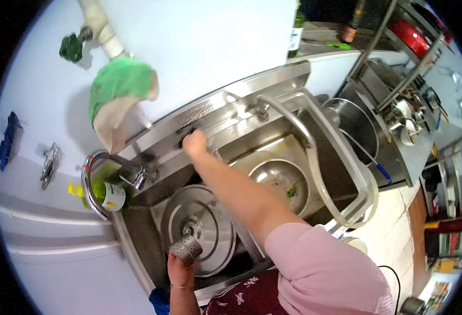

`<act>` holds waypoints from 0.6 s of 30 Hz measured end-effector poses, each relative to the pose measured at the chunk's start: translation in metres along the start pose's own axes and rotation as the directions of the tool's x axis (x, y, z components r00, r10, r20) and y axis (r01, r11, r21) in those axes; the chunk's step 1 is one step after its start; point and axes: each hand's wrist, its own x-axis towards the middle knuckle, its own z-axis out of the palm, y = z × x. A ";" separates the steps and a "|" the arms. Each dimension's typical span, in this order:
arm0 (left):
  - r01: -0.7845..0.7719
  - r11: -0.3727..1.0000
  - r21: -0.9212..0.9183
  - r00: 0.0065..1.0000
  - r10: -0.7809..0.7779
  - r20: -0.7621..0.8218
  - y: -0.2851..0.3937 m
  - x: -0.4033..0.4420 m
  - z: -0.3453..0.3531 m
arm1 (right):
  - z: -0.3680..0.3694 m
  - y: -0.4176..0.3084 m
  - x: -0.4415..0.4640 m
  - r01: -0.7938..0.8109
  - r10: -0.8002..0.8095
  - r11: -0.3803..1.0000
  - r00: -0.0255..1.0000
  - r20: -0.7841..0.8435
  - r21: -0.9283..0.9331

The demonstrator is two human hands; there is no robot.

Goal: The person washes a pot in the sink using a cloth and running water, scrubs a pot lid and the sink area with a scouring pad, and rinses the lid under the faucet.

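My left hand (181,272) is closed around a perforated metal strainer cup (186,249), tilted above the left basin. Beneath it, a large round metal lid (176,207) with a knob lies in that basin. My right arm stretches across the sink, and my right hand (194,144) is at the back ledge with its fingers curled. A dark object (185,135) shows at those fingers, too hidden to name. In the right basin sits a metal bowl (265,176) with a bit of green leaf in it.
A curved faucet (86,184) and a yellow-green detergent bottle (110,196) stand at the left. A pale hose (317,178) runs over the right basin. Green and beige cloths (121,81) hang from the wall. A large pot (354,126) stands right of the sink.
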 end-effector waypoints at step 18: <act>-0.045 0.999 0.006 0.989 0.044 0.141 -0.031 -0.019 0.048 | -0.418 0.009 -0.136 0.313 -0.315 0.949 0.920 0.232 0.046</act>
